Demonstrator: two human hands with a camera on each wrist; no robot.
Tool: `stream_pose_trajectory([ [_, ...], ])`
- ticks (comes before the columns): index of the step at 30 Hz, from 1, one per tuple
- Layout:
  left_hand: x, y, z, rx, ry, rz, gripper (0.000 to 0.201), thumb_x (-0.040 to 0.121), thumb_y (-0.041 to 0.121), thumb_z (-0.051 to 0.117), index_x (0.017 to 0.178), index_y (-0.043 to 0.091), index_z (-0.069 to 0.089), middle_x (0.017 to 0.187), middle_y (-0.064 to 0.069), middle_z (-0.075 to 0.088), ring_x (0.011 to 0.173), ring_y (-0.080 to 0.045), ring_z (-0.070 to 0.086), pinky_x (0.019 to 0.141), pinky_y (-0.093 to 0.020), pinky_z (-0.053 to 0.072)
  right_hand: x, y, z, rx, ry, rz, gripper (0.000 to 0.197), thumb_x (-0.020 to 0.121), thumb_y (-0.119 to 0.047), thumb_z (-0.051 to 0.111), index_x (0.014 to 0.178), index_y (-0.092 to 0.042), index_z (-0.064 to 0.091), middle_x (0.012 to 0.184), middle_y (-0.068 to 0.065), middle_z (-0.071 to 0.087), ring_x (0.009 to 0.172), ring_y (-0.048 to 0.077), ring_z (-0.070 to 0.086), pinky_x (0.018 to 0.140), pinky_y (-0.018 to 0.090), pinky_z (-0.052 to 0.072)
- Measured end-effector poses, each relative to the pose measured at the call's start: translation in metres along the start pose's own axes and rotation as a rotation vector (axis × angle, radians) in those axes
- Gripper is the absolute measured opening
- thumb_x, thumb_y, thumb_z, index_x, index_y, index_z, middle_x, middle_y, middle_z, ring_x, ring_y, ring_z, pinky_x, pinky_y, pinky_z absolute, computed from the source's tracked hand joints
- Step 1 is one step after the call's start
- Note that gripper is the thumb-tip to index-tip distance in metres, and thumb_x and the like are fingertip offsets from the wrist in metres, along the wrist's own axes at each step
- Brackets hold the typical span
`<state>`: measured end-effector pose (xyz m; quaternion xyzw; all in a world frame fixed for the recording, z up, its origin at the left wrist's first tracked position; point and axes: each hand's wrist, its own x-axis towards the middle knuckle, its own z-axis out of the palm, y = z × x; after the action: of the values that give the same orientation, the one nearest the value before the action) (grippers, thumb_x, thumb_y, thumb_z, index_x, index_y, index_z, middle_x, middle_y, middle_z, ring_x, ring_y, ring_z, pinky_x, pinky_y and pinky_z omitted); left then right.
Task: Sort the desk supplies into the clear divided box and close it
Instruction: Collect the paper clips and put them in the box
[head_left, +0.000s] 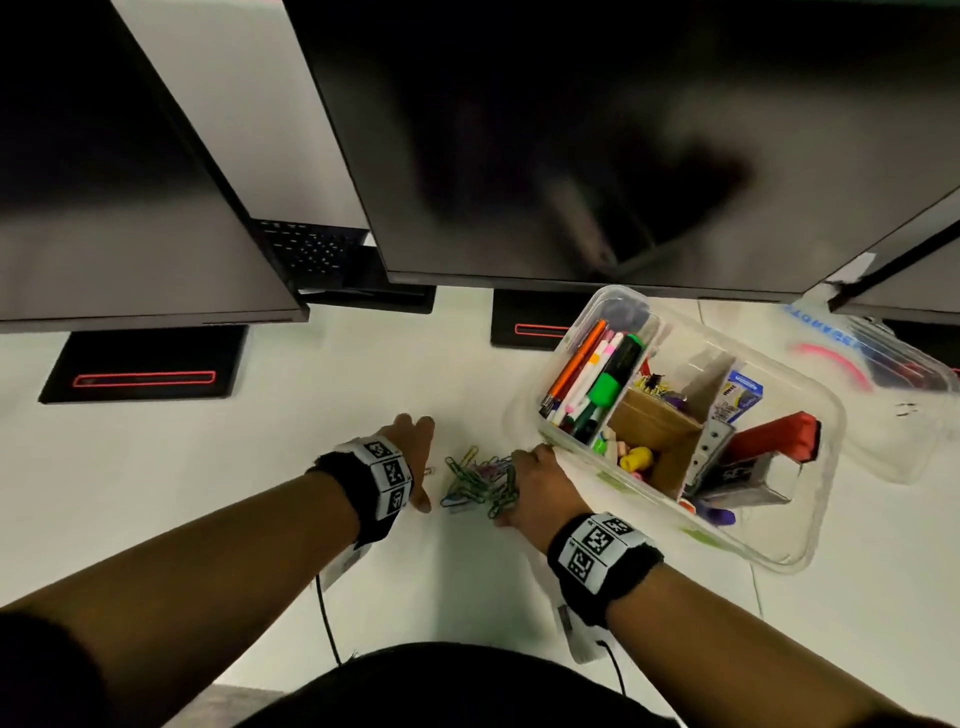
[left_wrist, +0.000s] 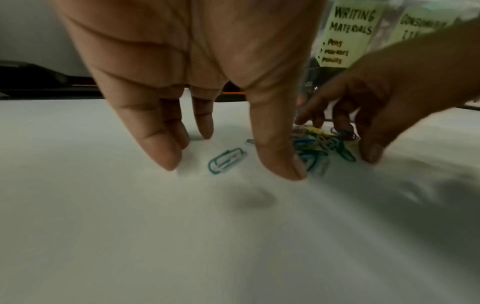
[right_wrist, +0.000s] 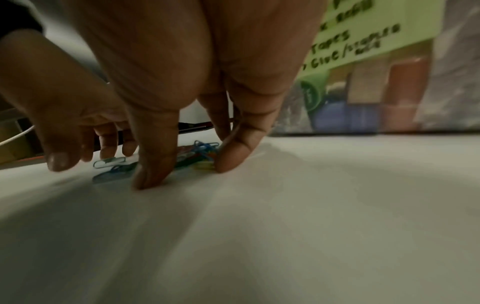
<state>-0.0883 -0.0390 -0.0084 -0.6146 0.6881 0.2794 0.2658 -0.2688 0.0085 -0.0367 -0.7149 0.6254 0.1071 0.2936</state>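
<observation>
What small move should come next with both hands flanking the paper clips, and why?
Probably sweep the left hand and right hand together to bunch the paper clips, catching the stray teal clip under the left fingers. The clips lie loose on the desk; the clear box stands open.

Coloured paper clips (head_left: 480, 480) lie heaped on the white desk, one teal clip (left_wrist: 226, 160) apart to their left. Just right stands the clear box (head_left: 810, 525), lid off, holding pens (head_left: 589, 376), a stapler (head_left: 774, 441) and erasers.
</observation>
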Motion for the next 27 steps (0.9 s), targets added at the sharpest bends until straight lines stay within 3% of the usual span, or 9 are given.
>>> stream_pose_trajectory([
  [3, 0.004, 0.006, 0.010, -0.064, 0.024, 0.052, 0.100, 0.057, 0.033, 0.088, 0.135, 0.012, 0.028, 0.133, -0.013, 0.037, 0.118, -0.034, 0.050, 0.095, -0.044, 0.047, 0.007, -0.012, -0.003, 0.109, 0.043, -0.018, 0.055, 0.085, -0.024, 0.063, 0.132, -0.007, 0.040, 0.133, 0.013, 0.041, 0.122, 0.026, 0.043, 0.102, 0.026, 0.034],
  [7, 0.006, 0.021, 0.016, -0.185, 0.114, 0.122, 0.081, 0.062, 0.027, 0.084, 0.126, 0.009, 0.039, 0.123, -0.014, 0.044, 0.106, -0.035, 0.056, 0.090, -0.041, 0.050, 0.016, -0.022, -0.003, 0.142, 0.109, -0.071, 0.039, 0.087, -0.018, 0.058, 0.123, -0.009, 0.048, 0.122, 0.013, 0.046, 0.111, 0.027, 0.051, 0.094, 0.028, 0.042],
  [9, 0.011, 0.023, 0.015, -0.251, 0.150, 0.151, 0.066, 0.070, 0.026, 0.076, 0.124, 0.009, 0.042, 0.121, -0.014, 0.046, 0.105, -0.034, 0.056, 0.090, -0.038, 0.050, 0.018, -0.020, 0.000, 0.086, 0.168, -0.106, 0.038, 0.083, -0.020, 0.060, 0.119, -0.011, 0.050, 0.117, 0.011, 0.047, 0.102, 0.027, 0.055, 0.094, 0.030, 0.045],
  [11, 0.015, 0.020, 0.014, -0.260, 0.167, 0.186, 0.060, 0.073, 0.025, 0.072, 0.124, 0.011, 0.043, 0.120, -0.012, 0.046, 0.107, -0.032, 0.055, 0.090, -0.036, 0.049, 0.020, -0.017, 0.002, 0.013, 0.190, -0.121, 0.051, 0.081, -0.026, 0.064, 0.126, -0.012, 0.045, 0.120, 0.012, 0.045, 0.106, 0.029, 0.054, 0.099, 0.035, 0.044],
  [13, 0.017, 0.015, 0.013, -0.216, 0.167, 0.202, 0.071, 0.068, 0.030, 0.077, 0.128, 0.013, 0.042, 0.123, -0.009, 0.044, 0.111, -0.030, 0.054, 0.093, -0.036, 0.048, 0.022, -0.013, 0.003, -0.034, 0.151, -0.109, 0.074, 0.078, -0.035, 0.070, 0.139, -0.013, 0.034, 0.130, 0.014, 0.039, 0.119, 0.032, 0.046, 0.108, 0.038, 0.037],
  [15, 0.016, 0.012, 0.016, -0.109, 0.139, 0.201, 0.090, 0.059, 0.041, 0.082, 0.133, 0.016, 0.037, 0.127, -0.008, 0.041, 0.115, -0.028, 0.049, 0.098, -0.039, 0.046, 0.023, -0.012, 0.001, 0.007, 0.090, -0.104, 0.087, 0.071, -0.042, 0.075, 0.141, -0.015, 0.031, 0.134, 0.012, 0.035, 0.123, 0.031, 0.043, 0.110, 0.038, 0.035],
  [18, 0.014, 0.015, 0.019, -0.022, 0.129, 0.222, 0.099, 0.053, 0.046, 0.085, 0.134, 0.015, 0.035, 0.128, -0.007, 0.039, 0.118, -0.026, 0.044, 0.099, -0.039, 0.045, 0.023, -0.017, -0.003, 0.080, 0.081, -0.159, 0.064, 0.070, -0.035, 0.077, 0.124, -0.014, 0.049, 0.123, 0.009, 0.040, 0.106, 0.028, 0.053, 0.097, 0.037, 0.045],
  [22, 0.017, 0.022, 0.018, -0.131, 0.160, 0.221, 0.074, 0.063, 0.039, 0.081, 0.123, 0.012, 0.046, 0.121, -0.009, 0.047, 0.109, -0.028, 0.052, 0.092, -0.035, 0.046, 0.024, -0.019, -0.005, 0.117, 0.068, -0.172, 0.033, 0.085, -0.018, 0.062, 0.116, -0.009, 0.056, 0.116, 0.012, 0.046, 0.097, 0.030, 0.056, 0.089, 0.035, 0.047],
  [27, 0.014, 0.020, 0.011, -0.187, 0.128, 0.243, 0.028, 0.084, 0.026, 0.061, 0.107, 0.011, 0.057, 0.111, -0.012, 0.055, 0.103, -0.031, 0.056, 0.083, -0.032, 0.043, 0.025, -0.016, -0.008, 0.088, 0.067, -0.164, 0.026, 0.092, -0.017, 0.050, 0.115, -0.007, 0.057, 0.114, 0.015, 0.051, 0.096, 0.031, 0.057, 0.083, 0.033, 0.043],
])
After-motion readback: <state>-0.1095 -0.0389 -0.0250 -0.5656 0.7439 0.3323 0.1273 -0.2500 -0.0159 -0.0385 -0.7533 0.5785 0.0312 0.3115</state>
